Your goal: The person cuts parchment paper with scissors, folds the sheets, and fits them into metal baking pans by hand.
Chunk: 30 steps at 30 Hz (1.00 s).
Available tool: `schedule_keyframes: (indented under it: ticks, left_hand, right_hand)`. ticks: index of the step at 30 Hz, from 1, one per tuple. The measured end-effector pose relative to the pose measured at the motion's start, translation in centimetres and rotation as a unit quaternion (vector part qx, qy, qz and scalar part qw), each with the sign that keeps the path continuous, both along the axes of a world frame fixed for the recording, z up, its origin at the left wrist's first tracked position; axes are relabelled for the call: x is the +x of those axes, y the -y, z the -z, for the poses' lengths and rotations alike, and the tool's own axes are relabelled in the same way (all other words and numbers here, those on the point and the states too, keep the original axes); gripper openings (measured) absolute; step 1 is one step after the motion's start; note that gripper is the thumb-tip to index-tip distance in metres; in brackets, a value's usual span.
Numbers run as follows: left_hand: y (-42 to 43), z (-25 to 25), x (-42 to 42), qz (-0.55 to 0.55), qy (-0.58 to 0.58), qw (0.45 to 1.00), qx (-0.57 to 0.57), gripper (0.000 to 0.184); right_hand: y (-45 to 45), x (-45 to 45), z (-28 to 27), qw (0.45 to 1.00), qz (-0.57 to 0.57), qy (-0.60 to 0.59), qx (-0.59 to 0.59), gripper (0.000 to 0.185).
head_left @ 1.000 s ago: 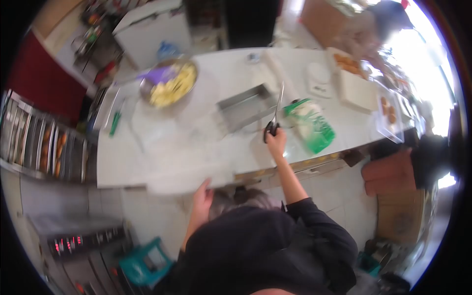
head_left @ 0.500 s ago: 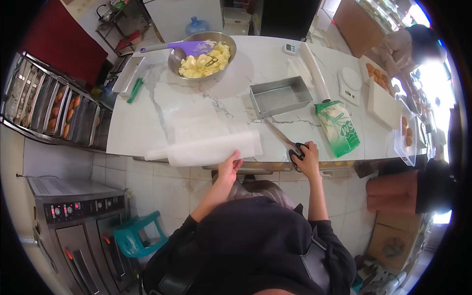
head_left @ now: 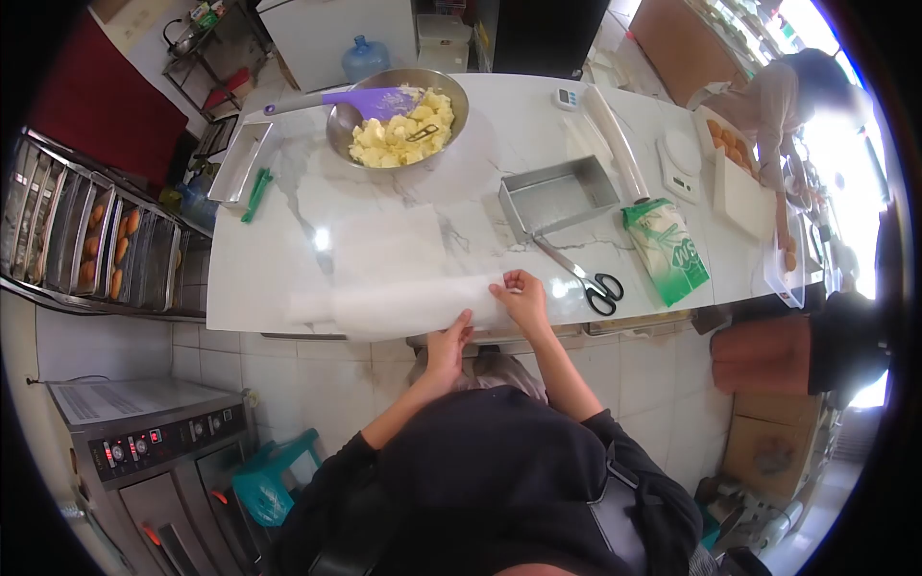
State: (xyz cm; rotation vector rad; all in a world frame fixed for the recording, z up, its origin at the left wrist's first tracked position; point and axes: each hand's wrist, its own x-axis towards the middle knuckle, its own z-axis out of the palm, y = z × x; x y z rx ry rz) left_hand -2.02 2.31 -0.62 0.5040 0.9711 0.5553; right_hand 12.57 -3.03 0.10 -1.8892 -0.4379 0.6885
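Observation:
White translucent paper (head_left: 389, 259), partly rolled, lies along the table's front edge. My left hand (head_left: 448, 348) pinches the roll's front edge near its right part. My right hand (head_left: 521, 300) has its fingers closed on the paper's right end. Black-handled scissors (head_left: 576, 274) lie to the right of my right hand, their blades pointing toward an empty rectangular metal pan (head_left: 559, 199). A green and white bag (head_left: 667, 252) rests right of the scissors. At the back left, a steel bowl (head_left: 459, 113) holds yellow chunks (head_left: 394, 142) and a purple spatula (head_left: 375, 102).
A long pan (head_left: 242, 163) and a green-handled tool (head_left: 256, 195) are at the table's left. A plastic-film roll (head_left: 618, 144), a timer (head_left: 567, 99) and a scale (head_left: 680, 165) stand right. A co-worker (head_left: 778, 96) reaches toward breads in trays. An oven (head_left: 163, 442) stands lower left.
The scissors have been let go and lie on the table. My right hand has moved left to the paper's right end. The co-worker's arm now reaches down toward the plastic box.

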Motion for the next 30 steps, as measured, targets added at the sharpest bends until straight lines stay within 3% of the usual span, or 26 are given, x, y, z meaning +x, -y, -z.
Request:
schedule_keyframes:
  ticks: [3, 5, 6, 9, 11, 14, 17, 20, 23, 30]
  left_hand:
    - [-1.9, -3.8, -0.8, -0.03, -0.051, 0.986, 0.156, 0.027]
    - [-1.9, -8.9, -1.7, -0.042, -0.092, 0.955, 0.277, 0.026]
    - [-2.2, -8.5, -2.1, -0.018, -0.08, 0.966, 0.245, 0.026]
    - [-2.7, -5.0, -3.0, 0.026, -0.016, 0.991, 0.131, 0.026]
    - [-2.4, -1.0, -2.9, 0.02, 0.07, 0.997, 0.035, 0.026]
    - [-2.2, 0.6, -3.3, 0.009, 0.088, 0.992, -0.086, 0.027]
    - [-2.4, 2.3, -3.2, 0.0, 0.025, 0.998, -0.054, 0.03]
    - [-2.2, 1.1, -2.3, -0.019, -0.02, 0.999, -0.021, 0.035]
    - [-2.0, 1.4, -2.1, -0.026, -0.027, 0.999, 0.022, 0.036]
    - [-2.1, 1.0, -2.4, 0.004, -0.053, 0.999, 0.007, 0.031]
  right_hand:
    - [-2.8, -0.1, -2.2, 0.972, -0.01, -0.106, 0.211, 0.023]
    - [-3.1, -1.1, -8.1, 0.948, -0.045, -0.095, 0.3, 0.028]
    - [-3.1, -1.7, -9.7, 0.933, -0.061, -0.093, 0.341, 0.03]
    - [-3.1, -0.7, -8.3, 0.972, -0.076, -0.067, 0.212, 0.034]
    - [-2.8, 0.4, -2.8, 0.988, -0.091, -0.006, 0.126, 0.039]
    - [-2.2, 0.7, -0.7, 0.993, -0.108, 0.015, 0.047, 0.045]
    - [-2.4, -0.6, -1.8, 0.999, -0.006, 0.014, 0.037, 0.045]
    - [-1.6, -0.8, 1.7, 0.995, 0.022, 0.078, -0.053, 0.039]
    - [-0.5, -0.5, 3.7, 0.995, -0.051, 0.034, -0.08, 0.035]
    - [-1.1, -1.7, 2.0, 0.998, 0.036, 0.019, -0.043, 0.028]
